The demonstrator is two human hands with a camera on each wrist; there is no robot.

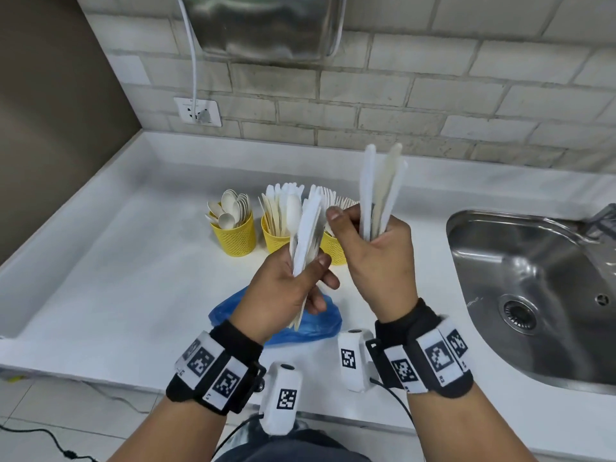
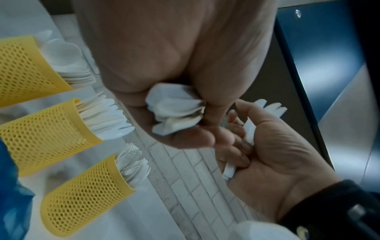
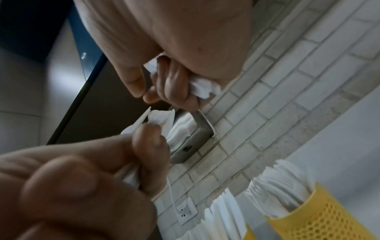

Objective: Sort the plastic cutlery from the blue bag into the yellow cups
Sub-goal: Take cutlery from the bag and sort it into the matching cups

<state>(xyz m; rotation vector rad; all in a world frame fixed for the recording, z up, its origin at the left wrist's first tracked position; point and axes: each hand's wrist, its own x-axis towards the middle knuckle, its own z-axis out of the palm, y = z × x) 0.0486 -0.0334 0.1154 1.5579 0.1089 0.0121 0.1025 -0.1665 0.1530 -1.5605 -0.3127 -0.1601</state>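
Observation:
Three yellow mesh cups stand in a row on the white counter: the left cup (image 1: 237, 237) holds spoons, the middle cup (image 1: 275, 240) knives, the right cup (image 1: 333, 250) forks. My left hand (image 1: 286, 288) grips a mixed bundle of white cutlery (image 1: 306, 240) above the crumpled blue bag (image 1: 310, 323). My right hand (image 1: 376, 251) holds several knives (image 1: 380, 191) upright, just right of the cups. The left wrist view shows handle ends (image 2: 176, 110) clamped in my left palm; the right wrist view shows handle ends (image 3: 202, 88) in my right fist.
A steel sink (image 1: 540, 288) is set into the counter on the right. A wall socket (image 1: 198, 111) with a white cable and a metal dispenser (image 1: 263, 25) are on the tiled wall behind. The counter's front edge runs just below my wrists.

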